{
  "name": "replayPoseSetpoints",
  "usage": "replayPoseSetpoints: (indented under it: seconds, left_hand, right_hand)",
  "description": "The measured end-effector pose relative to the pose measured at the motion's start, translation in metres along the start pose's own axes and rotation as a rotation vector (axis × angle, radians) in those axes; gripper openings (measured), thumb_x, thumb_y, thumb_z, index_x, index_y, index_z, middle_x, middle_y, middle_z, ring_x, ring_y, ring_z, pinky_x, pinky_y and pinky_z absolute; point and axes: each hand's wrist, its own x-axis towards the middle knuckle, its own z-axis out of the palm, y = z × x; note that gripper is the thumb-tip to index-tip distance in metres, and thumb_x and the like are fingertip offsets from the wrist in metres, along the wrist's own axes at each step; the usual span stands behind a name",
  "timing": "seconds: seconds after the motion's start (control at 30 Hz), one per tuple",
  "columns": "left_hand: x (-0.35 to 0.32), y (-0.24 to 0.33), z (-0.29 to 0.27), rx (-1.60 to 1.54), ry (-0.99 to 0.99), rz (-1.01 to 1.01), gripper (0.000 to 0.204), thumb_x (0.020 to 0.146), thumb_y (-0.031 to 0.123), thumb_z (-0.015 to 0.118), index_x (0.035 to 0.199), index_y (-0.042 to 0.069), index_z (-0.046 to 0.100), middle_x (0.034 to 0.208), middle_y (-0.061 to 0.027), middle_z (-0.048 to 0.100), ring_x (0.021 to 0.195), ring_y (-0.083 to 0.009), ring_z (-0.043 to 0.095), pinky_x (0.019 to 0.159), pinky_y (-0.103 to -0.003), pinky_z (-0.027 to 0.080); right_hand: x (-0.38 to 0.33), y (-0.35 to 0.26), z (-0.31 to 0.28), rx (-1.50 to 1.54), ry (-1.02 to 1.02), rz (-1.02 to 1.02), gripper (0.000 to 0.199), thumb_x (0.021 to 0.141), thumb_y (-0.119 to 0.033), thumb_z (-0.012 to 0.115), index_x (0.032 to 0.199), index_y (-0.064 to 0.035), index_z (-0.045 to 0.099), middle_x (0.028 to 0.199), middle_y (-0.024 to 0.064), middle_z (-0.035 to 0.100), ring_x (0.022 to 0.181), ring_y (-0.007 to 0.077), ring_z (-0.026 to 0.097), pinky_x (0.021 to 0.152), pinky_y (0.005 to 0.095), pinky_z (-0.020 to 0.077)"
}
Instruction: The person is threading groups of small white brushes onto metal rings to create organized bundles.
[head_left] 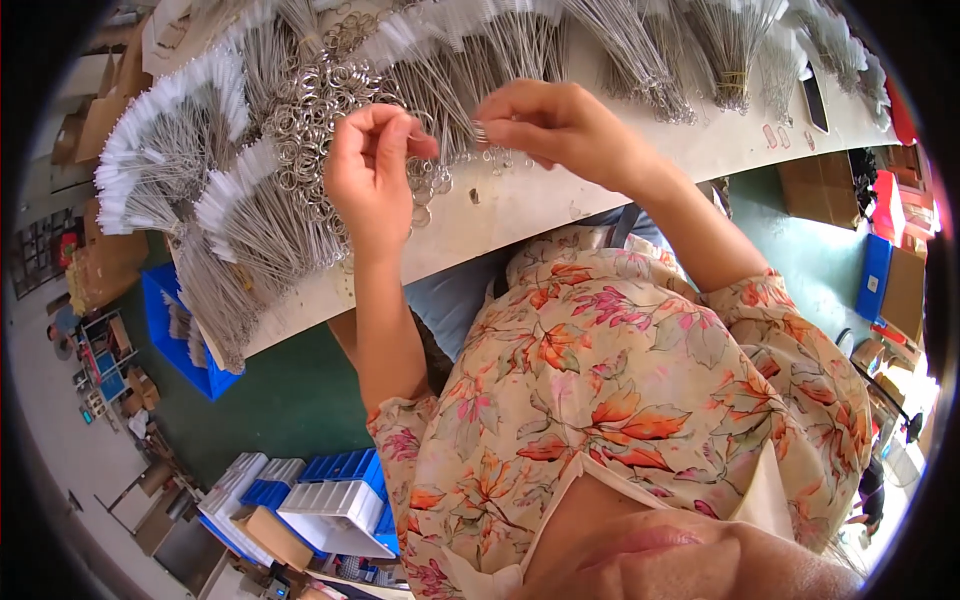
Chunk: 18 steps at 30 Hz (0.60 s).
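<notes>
Down beside the table (520, 203), a blue bin (212, 385) holds pale, wiry pieces. Above, the left hand (370, 170) curls beside heaped metal rings (300, 125), its hold unclear; the right hand (560, 125) pinches a small silvery piece (481, 131) near bundled wire brushes (170, 140).

1. Before you stands the table (560, 192).
2. On it, rings (310, 120) lie by your left hand (372, 165); your right hand (560, 125) is farther right.
3. Brushes (265, 210) lie to both sides of the rings.
4. A phone (815, 103) lies near the table's right end.
5. A bin (201, 382) sits below the left end; crates (330, 510) stand to your left.
</notes>
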Motion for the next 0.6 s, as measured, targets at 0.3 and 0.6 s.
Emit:
replayPoseSetpoints:
  seconds: [0.3,0.6]
  left_hand:
    - [-0.03,0.026,-0.005,-0.069,0.106,-0.033,0.012,0.088,0.003,0.056,0.098,-0.003,0.06,0.076,-0.0029,0.06,0.067,-0.0078,0.058,0.059,-0.02,0.049]
    - [-0.036,0.042,-0.021,0.528,-0.041,0.464,0.009,0.085,0.0,0.059,0.093,-0.002,0.062,0.081,-0.0035,0.062,0.071,-0.0082,0.059,0.06,-0.02,0.046]
  right_hand:
    - [-0.004,-0.025,0.043,0.34,-0.133,-0.133,0.011,0.084,-0.011,0.063,0.087,-0.0007,0.065,0.091,0.0054,0.06,0.063,0.0105,0.053,0.052,0.0241,0.0433]
    - [-0.009,-0.037,0.035,-0.08,-0.159,-0.484,0.011,0.077,-0.004,0.066,0.088,-0.0012,0.065,0.091,0.0099,0.061,0.078,0.0228,0.062,0.066,0.0296,0.0508]
